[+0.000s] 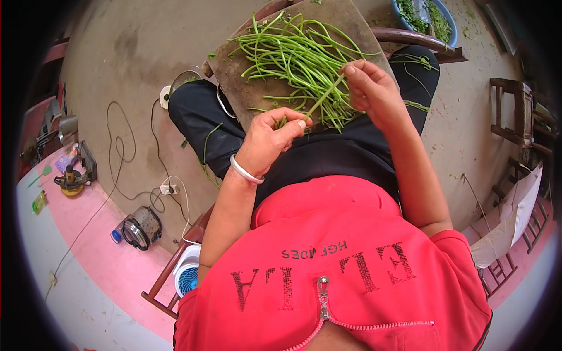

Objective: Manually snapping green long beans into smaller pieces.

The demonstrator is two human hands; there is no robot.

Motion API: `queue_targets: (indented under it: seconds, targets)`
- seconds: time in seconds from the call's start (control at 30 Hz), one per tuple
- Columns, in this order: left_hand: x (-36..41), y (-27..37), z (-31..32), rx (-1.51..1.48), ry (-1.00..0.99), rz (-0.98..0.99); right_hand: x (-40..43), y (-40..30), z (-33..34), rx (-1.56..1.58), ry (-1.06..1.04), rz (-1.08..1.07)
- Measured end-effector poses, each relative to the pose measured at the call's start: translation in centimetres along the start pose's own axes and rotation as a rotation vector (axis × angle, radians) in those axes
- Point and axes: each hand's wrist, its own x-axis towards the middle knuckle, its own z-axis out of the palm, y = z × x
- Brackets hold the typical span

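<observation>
Between my two hands a single green stem (324, 97) is stretched at a slant. My left hand (268, 138), with a pale bangle at its wrist, pinches the lower end between thumb and fingers; short green pieces show inside its curled fingers. The upper end is in the fingertips of my right hand (373, 90). Just beyond my hands, a loose heap of long, mostly leafless green stems (290, 52) lies on a worn board (230, 72) in front of my lap. Small green scraps are scattered on the board.
A blue basin (454, 33) of leafy greens stands on the floor at upper right. Stem strands (419, 61) lie over my right knee. Cables and a power strip (168, 189) run across the floor at left, near a metal pot (142, 228). A wooden stool (511, 112) stands at right.
</observation>
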Motion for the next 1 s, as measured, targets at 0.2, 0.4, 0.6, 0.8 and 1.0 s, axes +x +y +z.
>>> queue_targets:
  seconds: [0.2,0.4,0.6,0.8,1.0]
  targets:
    - [1.3,-1.2,-0.4,-0.064,0.186,-0.016,-2.0,-0.1,2.9,-0.611,-0.022,-0.482]
    - [1.4,-1.4,-0.7,-0.232,0.209,-0.021,-2.8,-0.5,4.4,-0.526,-0.068,-0.377]
    - [0.3,-0.2,-0.1,-0.371,-0.159,-0.077,-0.5,0.5,2.1,-0.254,0.056,-0.095]
    - [0.4,-0.3,0.4,-0.223,-0.044,-0.099,-0.3,1.7,2.2,-0.371,0.06,-0.139]
    - [1.3,-1.1,0.2,-0.073,0.116,-0.05,-1.0,2.6,3.3,-0.668,0.059,-0.45]
